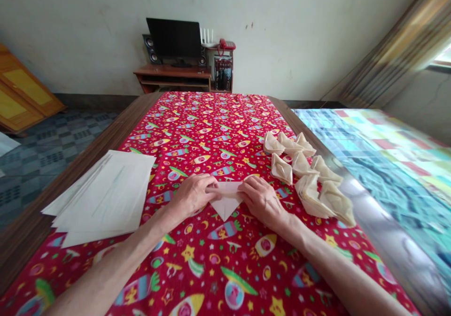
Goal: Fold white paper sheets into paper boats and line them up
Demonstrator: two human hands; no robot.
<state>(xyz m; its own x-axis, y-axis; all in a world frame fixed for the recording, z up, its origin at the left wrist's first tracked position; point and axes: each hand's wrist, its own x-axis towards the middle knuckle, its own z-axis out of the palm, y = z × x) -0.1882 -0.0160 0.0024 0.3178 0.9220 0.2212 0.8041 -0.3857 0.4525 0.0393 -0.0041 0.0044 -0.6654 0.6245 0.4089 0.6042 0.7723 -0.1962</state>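
Tablecloth beneath paper; desk beyond.

Over a red cloth full of rockets and stars, the left hand pinched one end of a small folded paper with a pointy tip. The right hand held the other end. I saw a pile of flat pale paper on the left and folded paper shapes on the right. A black screen stood far off.
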